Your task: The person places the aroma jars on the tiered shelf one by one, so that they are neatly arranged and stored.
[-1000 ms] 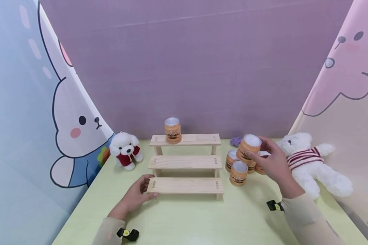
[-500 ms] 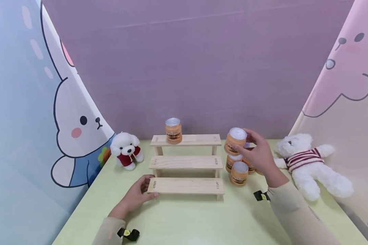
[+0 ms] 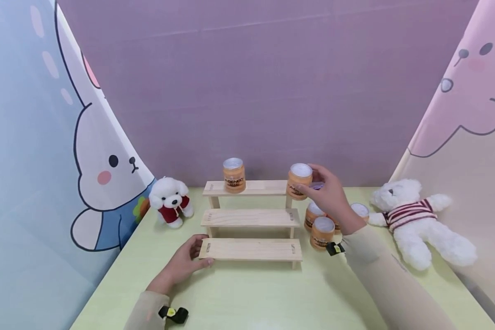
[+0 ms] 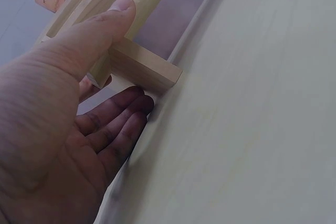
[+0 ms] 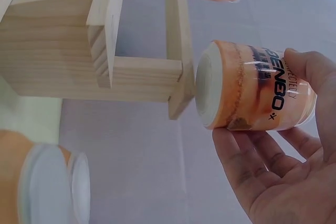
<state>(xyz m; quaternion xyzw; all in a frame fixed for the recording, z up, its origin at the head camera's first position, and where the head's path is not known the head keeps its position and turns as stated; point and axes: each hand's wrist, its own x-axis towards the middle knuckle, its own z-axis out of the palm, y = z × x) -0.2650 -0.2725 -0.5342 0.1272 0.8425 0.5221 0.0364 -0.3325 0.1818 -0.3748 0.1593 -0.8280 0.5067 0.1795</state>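
Note:
My right hand (image 3: 332, 192) grips an orange can (image 3: 298, 184) with a silver top, thumb on one side and fingers on the other. In the right wrist view the base of the held can (image 5: 208, 85) is right at the end of the top plank (image 5: 181, 51). My left hand (image 3: 183, 267) holds the left end of the lowest step of a three-tier wooden display stand (image 3: 251, 250); in the left wrist view its thumb lies on the plank, the lower fingers extended beside the leg (image 4: 149, 66). Another orange can (image 3: 234, 176) stands upright on the top step's left.
Several more orange cans (image 3: 322, 233) stand on the pale green table (image 3: 255, 298) right of the stand, partly hidden by my right arm. A white plush dog (image 3: 170, 201) sits at the left; a white teddy bear (image 3: 412, 220) lies at the right. A purple backdrop (image 3: 264, 91) closes the rear.
My right hand has carried the can leftward and slightly away from me, from over the group of cans to the right end of the top step. My left hand has stayed in place.

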